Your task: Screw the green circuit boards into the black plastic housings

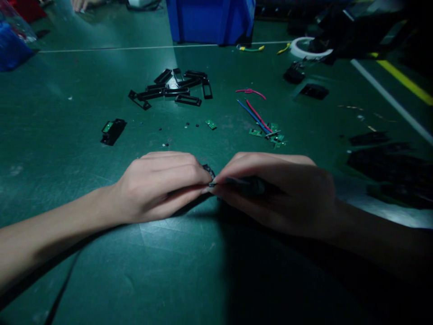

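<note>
My left hand point(162, 185) and my right hand point(274, 192) rest on the green mat point(142, 271), fingertips meeting at the middle. Both are closed in a pinch around a small black plastic part point(209, 171), of which only a corner shows between the fingers. My right hand also grips a dark slim tool point(243, 184) that points at the part. Behind the hands lie a heap of black plastic frames point(174, 88), one assembled black piece with a green board point(112, 131), and small green circuit boards point(270, 133) with red and blue wires point(255, 115).
A blue bin point(211, 20) stands at the back. A tape roll point(307, 47) and dark parts point(314, 91) lie at the back right, more black pieces point(389, 164) at the right. Another person's hand point(79, 4) shows at the top left, beside a blue bag point(11, 47).
</note>
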Action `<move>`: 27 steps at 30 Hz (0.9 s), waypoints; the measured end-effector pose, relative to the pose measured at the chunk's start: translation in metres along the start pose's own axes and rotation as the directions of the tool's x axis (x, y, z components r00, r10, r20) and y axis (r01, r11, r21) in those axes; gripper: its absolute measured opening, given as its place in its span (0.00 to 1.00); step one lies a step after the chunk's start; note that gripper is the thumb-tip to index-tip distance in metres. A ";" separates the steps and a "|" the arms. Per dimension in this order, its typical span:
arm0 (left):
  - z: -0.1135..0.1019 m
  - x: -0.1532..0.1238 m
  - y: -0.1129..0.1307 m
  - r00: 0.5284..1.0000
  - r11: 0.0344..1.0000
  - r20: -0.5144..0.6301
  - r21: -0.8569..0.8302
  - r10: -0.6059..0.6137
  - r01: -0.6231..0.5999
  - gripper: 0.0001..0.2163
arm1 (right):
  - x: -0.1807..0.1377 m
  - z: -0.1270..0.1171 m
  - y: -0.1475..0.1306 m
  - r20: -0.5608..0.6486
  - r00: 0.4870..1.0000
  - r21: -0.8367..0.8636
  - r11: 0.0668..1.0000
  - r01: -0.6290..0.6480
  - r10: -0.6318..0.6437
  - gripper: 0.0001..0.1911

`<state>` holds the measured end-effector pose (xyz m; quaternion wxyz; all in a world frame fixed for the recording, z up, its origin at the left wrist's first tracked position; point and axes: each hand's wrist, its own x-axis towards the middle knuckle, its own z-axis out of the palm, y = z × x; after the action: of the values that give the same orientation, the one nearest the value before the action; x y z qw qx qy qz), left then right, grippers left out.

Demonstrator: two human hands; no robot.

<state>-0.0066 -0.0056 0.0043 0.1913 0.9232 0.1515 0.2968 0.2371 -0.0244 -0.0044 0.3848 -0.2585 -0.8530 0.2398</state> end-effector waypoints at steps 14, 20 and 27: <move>0.000 0.002 0.002 1.000 0.994 0.002 0.108 -0.010 0.010 0.02 | 0.001 0.000 -0.001 0.004 0.999 0.029 0.999 -0.039 0.039 0.04; 0.002 0.001 0.003 0.999 0.996 -0.033 0.084 -0.017 0.020 0.02 | 0.002 0.000 0.002 -0.025 0.999 0.035 0.999 -0.021 0.022 0.03; 0.004 0.001 0.001 0.999 0.997 -0.042 0.068 -0.027 0.029 0.02 | 0.002 0.001 0.004 -0.035 0.999 0.042 0.999 0.021 -0.020 0.04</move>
<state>-0.0032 -0.0078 0.0019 0.1606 0.9207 0.1784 0.3078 0.2364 -0.0208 -0.0061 0.4075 -0.2457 -0.8434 0.2493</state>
